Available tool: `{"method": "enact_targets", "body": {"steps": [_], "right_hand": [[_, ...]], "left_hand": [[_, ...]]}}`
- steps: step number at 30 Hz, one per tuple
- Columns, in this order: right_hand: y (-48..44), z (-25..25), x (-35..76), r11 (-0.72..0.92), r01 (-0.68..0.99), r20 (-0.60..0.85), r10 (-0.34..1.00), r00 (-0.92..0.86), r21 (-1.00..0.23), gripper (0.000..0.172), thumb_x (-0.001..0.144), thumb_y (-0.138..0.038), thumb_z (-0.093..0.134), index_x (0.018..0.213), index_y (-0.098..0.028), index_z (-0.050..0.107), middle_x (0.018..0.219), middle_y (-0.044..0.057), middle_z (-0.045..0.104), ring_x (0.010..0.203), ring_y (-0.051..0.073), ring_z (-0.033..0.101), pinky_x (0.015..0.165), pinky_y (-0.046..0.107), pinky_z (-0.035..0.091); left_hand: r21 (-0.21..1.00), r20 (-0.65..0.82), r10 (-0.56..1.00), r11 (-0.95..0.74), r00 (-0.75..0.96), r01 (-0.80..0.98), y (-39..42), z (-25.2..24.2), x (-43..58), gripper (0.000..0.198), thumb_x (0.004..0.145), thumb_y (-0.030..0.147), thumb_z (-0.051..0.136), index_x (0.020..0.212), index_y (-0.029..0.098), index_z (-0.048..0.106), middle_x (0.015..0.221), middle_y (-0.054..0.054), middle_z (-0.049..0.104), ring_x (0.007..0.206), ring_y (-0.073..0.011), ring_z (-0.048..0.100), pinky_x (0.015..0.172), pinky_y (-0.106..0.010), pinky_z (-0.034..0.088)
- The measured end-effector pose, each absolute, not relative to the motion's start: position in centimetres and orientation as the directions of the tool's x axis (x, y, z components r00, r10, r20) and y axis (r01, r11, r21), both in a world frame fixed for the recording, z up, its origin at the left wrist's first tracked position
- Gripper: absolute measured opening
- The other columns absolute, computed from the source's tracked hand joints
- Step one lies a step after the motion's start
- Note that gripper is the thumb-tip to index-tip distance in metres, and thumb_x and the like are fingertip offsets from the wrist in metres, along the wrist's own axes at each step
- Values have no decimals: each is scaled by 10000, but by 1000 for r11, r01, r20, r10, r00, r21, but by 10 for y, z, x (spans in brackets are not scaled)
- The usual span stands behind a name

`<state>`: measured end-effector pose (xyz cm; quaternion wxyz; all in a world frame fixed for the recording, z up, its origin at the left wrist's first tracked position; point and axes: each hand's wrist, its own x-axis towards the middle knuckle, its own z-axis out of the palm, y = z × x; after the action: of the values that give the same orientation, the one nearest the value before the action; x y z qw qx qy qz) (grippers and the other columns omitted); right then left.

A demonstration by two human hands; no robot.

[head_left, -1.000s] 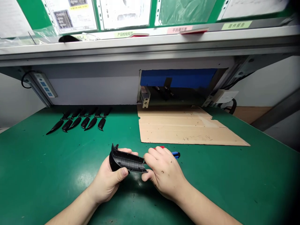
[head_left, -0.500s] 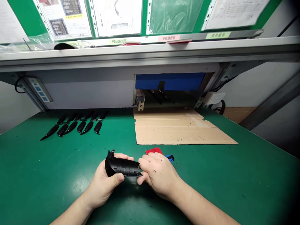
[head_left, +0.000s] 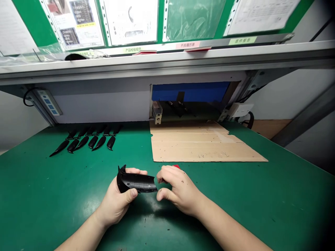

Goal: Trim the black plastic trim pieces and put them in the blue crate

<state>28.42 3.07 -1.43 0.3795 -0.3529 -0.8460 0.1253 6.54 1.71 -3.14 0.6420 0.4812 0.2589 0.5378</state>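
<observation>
Our left hand grips the black shell, low in the middle.
Our right hand has thumb and pointer finger apart beside the shell's right end; we can't tell if they touch it. If our left thumb slips, the shell could fall on the green table. Farther, middle left, black parts lie close and could scratch if bumped.

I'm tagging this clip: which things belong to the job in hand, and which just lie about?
Likely job:
black plastic part, in the left hand
right hand by its end

Apparently lying about:
row of black pieces
cardboard sheet
red item, mostly hidden
</observation>
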Motion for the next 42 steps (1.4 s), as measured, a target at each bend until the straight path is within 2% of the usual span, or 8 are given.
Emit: {"method": "enact_targets", "body": {"steps": [5, 10, 15, 18, 22, 30, 38, 42], "right_hand": [[27, -14, 281, 722, 575, 578, 674, -460, -384, 738, 906, -763, 121, 889, -182, 576, 810, 49, 568, 722, 195, 478, 646, 310, 344], [31, -18, 285, 720, 502, 589, 688, -425, -479, 638, 934, -734, 244, 960, -190, 575, 853, 49, 577, 771, 198, 509, 676, 310, 381], [36, -22, 290, 720, 490, 625, 684, -378, -492, 416, 1037, -450, 380, 787, -185, 581, 691, 14, 545, 654, 155, 489, 624, 284, 360], [35, -24, 284, 709, 490, 619, 695, -366, -506, 438, 980, -531, 487, 725, -182, 563, 660, 4, 529, 619, 149, 480, 605, 282, 358], [27, -30, 266, 672, 503, 543, 739, -399, -544, 353, 927, -548, 571, 1033, -211, 594, 853, 34, 570, 734, 186, 530, 653, 297, 406], [20, -37, 249, 619, 416, 489, 783, -384, -666, 233, 1005, -379, 417, 861, -228, 521, 902, 39, 517, 749, 186, 530, 663, 308, 448], [17, -41, 234, 671, 485, 511, 741, -435, -560, 218, 989, -463, 440, 967, -263, 525, 994, 40, 565, 758, 189, 580, 609, 287, 506], [22, -41, 241, 696, 494, 565, 716, -411, -521, 218, 985, -463, 456, 974, -269, 555, 1002, 37, 597, 740, 177, 606, 577, 261, 523]], "left_hand": [[880, 167, 943, -10, 288, -475, 17, -31, 67, 428, 753, 242, 783, 1134, 202, 592, 1208, -115, 630, 1094, -254, 608, 966, -356, 464], [864, 115, 961, 28, 252, -503, 16, -27, 70, 448, 761, 258, 778, 1166, 216, 590, 1211, -94, 628, 1079, -229, 605, 958, -324, 465], [798, -168, 973, 228, 158, -558, 27, -20, 73, 421, 872, 403, 640, 1224, 182, 572, 1163, -101, 631, 985, -177, 613, 865, -273, 494], [745, -278, 951, 304, 139, -594, 35, -22, 74, 436, 877, 451, 615, 1183, 141, 597, 1071, -112, 648, 911, -172, 615, 841, -288, 502], [722, -196, 957, 289, 216, -628, 30, -28, 80, 411, 897, 411, 598, 1188, 122, 576, 1113, -140, 643, 1014, -217, 609, 920, -337, 469], [608, -136, 980, 198, 145, -769, 27, -21, 89, 441, 938, 486, 471, 1142, 105, 561, 1207, -181, 603, 1113, -264, 582, 1011, -413, 419], [459, -108, 979, 204, 174, -864, 29, -24, 90, 441, 922, 562, 426, 1026, 152, 549, 1263, -171, 578, 1170, -249, 562, 1047, -369, 388], [732, 24, 995, 47, 94, -680, 32, -7, 79, 502, 962, 535, 289, 1106, 154, 582, 1262, -166, 591, 1160, -232, 576, 1019, -382, 419]]}}
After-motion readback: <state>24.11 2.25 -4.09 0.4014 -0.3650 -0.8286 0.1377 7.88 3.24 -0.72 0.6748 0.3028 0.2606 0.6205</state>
